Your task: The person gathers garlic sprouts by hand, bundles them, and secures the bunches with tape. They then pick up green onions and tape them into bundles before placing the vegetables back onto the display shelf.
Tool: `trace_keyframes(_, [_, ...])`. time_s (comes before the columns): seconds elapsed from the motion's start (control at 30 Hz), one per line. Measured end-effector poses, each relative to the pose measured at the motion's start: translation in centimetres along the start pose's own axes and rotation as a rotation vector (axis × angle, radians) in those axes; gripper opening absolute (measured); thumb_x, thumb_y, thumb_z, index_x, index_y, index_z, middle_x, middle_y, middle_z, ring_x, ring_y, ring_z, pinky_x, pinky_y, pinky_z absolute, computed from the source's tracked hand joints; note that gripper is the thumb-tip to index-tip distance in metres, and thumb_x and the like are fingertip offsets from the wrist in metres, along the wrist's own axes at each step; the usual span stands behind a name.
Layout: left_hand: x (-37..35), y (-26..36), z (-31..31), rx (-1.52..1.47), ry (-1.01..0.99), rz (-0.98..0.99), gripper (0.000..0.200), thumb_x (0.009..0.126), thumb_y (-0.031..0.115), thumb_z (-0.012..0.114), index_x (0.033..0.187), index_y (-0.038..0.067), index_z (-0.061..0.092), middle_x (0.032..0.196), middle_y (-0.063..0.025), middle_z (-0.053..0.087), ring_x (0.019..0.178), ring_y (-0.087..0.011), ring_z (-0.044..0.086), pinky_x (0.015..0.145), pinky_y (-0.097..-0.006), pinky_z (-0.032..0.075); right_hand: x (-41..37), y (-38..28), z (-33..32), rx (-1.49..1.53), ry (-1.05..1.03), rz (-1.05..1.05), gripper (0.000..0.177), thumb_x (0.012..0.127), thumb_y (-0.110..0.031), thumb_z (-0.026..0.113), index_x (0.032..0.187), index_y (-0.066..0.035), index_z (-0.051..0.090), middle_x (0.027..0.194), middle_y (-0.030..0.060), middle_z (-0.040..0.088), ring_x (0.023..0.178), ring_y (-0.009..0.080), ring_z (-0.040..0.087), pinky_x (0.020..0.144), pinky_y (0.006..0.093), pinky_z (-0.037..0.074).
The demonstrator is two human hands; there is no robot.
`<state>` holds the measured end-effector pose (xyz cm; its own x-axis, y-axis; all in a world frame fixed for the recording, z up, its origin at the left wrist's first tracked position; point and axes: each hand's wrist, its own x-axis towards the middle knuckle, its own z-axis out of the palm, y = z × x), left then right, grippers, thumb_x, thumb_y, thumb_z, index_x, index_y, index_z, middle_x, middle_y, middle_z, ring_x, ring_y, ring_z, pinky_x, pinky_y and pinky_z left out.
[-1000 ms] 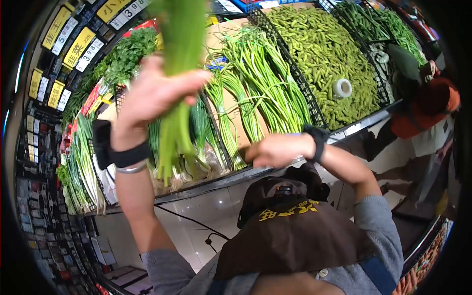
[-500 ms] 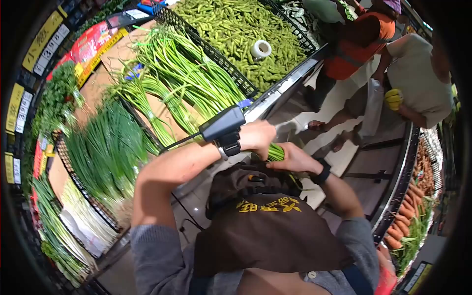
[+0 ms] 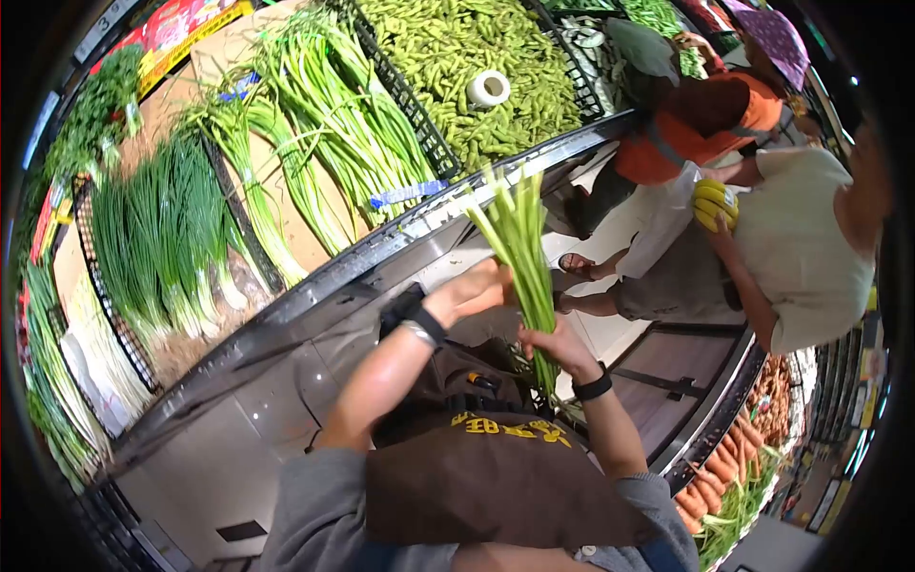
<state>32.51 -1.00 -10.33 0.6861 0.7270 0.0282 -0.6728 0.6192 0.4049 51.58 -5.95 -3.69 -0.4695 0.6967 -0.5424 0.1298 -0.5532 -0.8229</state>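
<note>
My right hand (image 3: 558, 348) is closed around the lower part of a bunch of long green stems (image 3: 526, 253), which look like garlic scapes. The bunch stands nearly upright in front of my apron (image 3: 496, 486), its cut ends fanning out at the top. At the left side of the bunch is my left hand (image 3: 478, 289), fingertips right at the stems and blurred. A black device is strapped to my left wrist (image 3: 408, 310). Similar green stems (image 3: 348, 105) lie on the display beyond, beside a blue-and-white strip (image 3: 408, 194).
A crate of green pods (image 3: 448, 57) holds a white tape roll (image 3: 489, 89). Scallions (image 3: 162, 238) lie at left. Carrots (image 3: 715, 472) fill a stand at right. A person in a pale shirt (image 3: 805, 248) holds bananas (image 3: 715, 203); another wears an orange vest (image 3: 701, 129).
The bunch has swung upright and its fanned top now shows. My left hand has moved down, drawing back from over the display edge. My view has shifted; the person with bananas appears closer.
</note>
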Motion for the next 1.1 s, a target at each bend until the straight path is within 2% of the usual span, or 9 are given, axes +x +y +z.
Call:
trace_keyframes(0.13, [1.8,-3.2,0.9,-0.132,0.284,0.277,0.065,0.076,0.02,0.071,0.13,0.002,0.038,0.122,-0.0172,0.05,0.094,-0.0239,0.058,0.081,-0.0375,0.049,-0.4,3.5,-1.1,0.026,-0.125,0.175,0.016,0.077,-0.006,0.064,0.088,0.001,0.056,0.071,0.0054,0.058,0.059,0.0129,0.057,0.055,0.0245,0.046])
trace_keyframes(0.23, [1.6,-6.0,0.4,-0.02,0.619,0.229,0.031,0.077,0.005,0.065,0.105,0.001,0.053,0.083,-0.0097,0.062,0.064,-0.0167,0.061,0.058,-0.0295,0.052,-1.5,5.5,-1.8,0.05,-0.313,0.256,0.02,0.079,-0.008,0.063,0.095,0.001,0.054,0.076,0.0066,0.059,0.065,0.0145,0.059,0.061,0.0281,0.048])
trace_keyframes(0.37, [2.6,-9.7,0.4,0.116,0.985,0.346,0.022,0.081,0.013,0.061,0.099,0.004,0.052,0.092,-0.0123,0.06,0.08,-0.0225,0.062,0.076,-0.0349,0.052,-1.0,5.5,-3.5,0.288,-0.429,0.34,0.031,0.084,-0.012,0.061,0.11,-0.005,0.046,0.077,0.0066,0.057,0.067,0.0164,0.059,0.063,0.0291,0.05])
trace_keyframes(0.4, [2.4,-10.2,-0.1,0.107,1.003,0.35,0.022,0.081,0.013,0.061,0.099,0.004,0.052,0.092,-0.0123,0.06,0.08,-0.0225,0.062,0.076,-0.0349,0.052,-0.4,6.8,-4.2,0.288,-0.441,0.356,0.031,0.084,-0.012,0.061,0.11,-0.005,0.046,0.077,0.0066,0.057,0.067,0.0164,0.059,0.063,0.0291,0.05])
trace_keyframes(0.5, [-0.2,-10.7,-1.4,-0.268,0.443,0.316,0.03,0.087,0.018,0.054,0.115,0.01,0.045,0.122,-0.0232,0.049,0.118,-0.0346,0.045,0.1,-0.0453,0.036,0.6,10.5,-5.1,0.364,-0.505,0.367,0.027,0.083,-0.011,0.06,0.105,-0.003,0.047,0.068,0.0048,0.051,0.058,0.0149,0.052,0.058,0.0291,0.046])
trace_keyframes(0.6, [-1.8,-11.2,-2.6,-0.202,0.334,0.303,0.033,0.086,0.016,0.056,0.117,0.011,0.044,0.122,-0.023,0.049,0.115,-0.0335,0.048,0.097,-0.0445,0.039,1.3,12.0,-5.6,0.446,-0.663,0.432,0.028,0.082,-0.015,0.06,0.104,-0.002,0.047,0.067,0.0054,0.051,0.058,0.0147,0.051,0.058,0.0299,0.044])
trace_keyframes(0.77, [-1.6,-12.9,-3.0,-0.083,0.865,0.366,0.045,0.077,0.008,0.067,0.114,0.005,0.043,0.08,-0.0067,0.055,0.067,-0.0181,0.059,0.062,-0.0329,0.05,1.5,12.8,-5.0,0.419,-0.706,0.413,0.04,0.083,-0.018,0.061,0.115,-0.002,0.044,0.081,0.0076,0.057,0.075,0.0174,0.059,0.07,0.0305,0.048])
trace_keyframes(0.97, [-2.9,-18.0,-10.3,-0.193,1.21,0.263,0.033,0.074,0.001,0.065,0.103,0.003,0.05,0.073,-0.007,0.057,0.062,-0.0203,0.059,0.053,-0.0326,0.049,4.9,19.7,-5.8,0.176,-0.652,0.482,0.047,0.081,-0.015,0.065,0.12,-0.002,0.042,0.093,0.0091,0.061,0.088,0.0194,0.061,0.081,0.0319,0.048])
trace_keyframes(1.1, [-4.4,-9.4,-22.9,-0.17,1.206,0.443,0.017,0.076,0.007,0.063,0.091,0.002,0.056,0.07,-0.0081,0.059,0.061,-0.0203,0.059,0.053,-0.0321,0.05,16.9,18.9,-2.4,0.136,-0.592,0.512,0.033,0.081,-0.018,0.067,0.106,0.002,0.057,0.095,0.0119,0.065,0.085,0.0166,0.063,0.073,0.0273,0.052])
